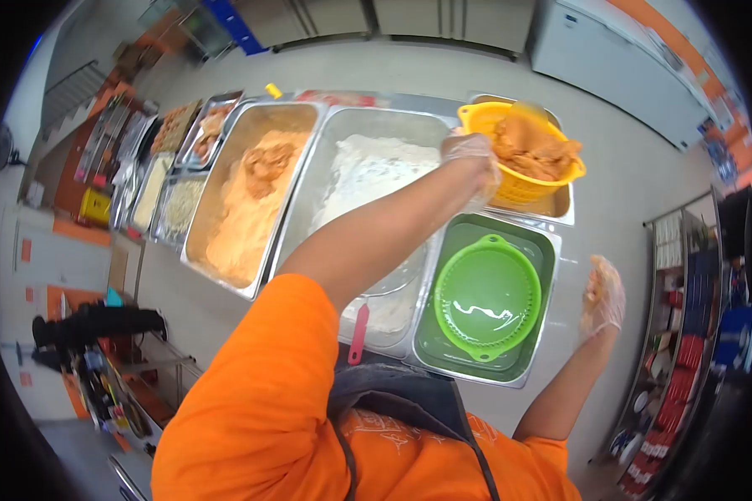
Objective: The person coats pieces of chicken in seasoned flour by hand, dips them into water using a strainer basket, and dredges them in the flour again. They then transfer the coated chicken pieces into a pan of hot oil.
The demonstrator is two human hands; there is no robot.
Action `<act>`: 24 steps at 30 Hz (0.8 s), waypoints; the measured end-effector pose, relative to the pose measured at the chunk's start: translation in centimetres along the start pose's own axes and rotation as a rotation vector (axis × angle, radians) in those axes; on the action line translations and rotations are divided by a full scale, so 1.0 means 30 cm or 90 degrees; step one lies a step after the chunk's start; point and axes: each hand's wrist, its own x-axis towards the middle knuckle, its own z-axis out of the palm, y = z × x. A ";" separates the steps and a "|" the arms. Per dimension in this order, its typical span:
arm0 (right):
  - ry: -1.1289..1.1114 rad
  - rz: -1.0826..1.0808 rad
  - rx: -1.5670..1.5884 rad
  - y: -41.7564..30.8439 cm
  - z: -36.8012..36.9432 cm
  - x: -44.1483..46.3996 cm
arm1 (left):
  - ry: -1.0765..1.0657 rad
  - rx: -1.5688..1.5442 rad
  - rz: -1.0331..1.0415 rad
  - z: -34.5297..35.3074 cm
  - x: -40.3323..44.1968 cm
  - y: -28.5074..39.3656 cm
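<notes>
My left hand [474, 163], in a clear plastic glove, grips the near-left rim of a yellow colander [524, 190]. Orange-coated meat pieces [530, 154] fill the colander, which sits tilted over a metal pan [564, 209]. A blurred yellowish patch shows above the meat; I cannot make out what it is. Off to the right, my gloved right hand [603, 296] is raised away from the pans, fingers loosely apart, with orange coating on it. Below the yellow colander, a green colander [487, 296] sits in liquid inside another metal pan [543, 334].
A large pan of white flour [376, 175] holds a round mesh sieve with a pink handle [358, 334]. Left of it, a pan of orange powder [246, 225] has meat pieces on top. Smaller trays [184, 204] stand farther left. Shelving [681, 334] stands at the right.
</notes>
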 end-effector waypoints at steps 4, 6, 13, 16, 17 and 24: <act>0.011 -0.011 0.050 0.014 -0.021 -0.046 | -0.051 0.047 0.051 -0.095 -0.095 0.168; 0.020 -0.006 0.043 -0.008 -0.007 -0.084 | -0.054 0.028 0.030 -0.213 0.038 0.230; 0.070 -0.053 0.008 0.000 0.093 -0.266 | 0.069 0.306 0.219 -0.745 -0.092 0.898; 0.059 -0.077 0.017 0.025 0.189 -0.383 | 0.095 0.402 0.383 -1.016 0.079 1.055; 0.046 -0.090 0.024 0.040 0.227 -0.434 | 0.129 0.570 0.471 -1.092 0.109 1.100; 0.090 -0.078 -0.011 0.134 0.596 -0.831 | -0.163 1.072 0.873 -1.432 0.277 1.091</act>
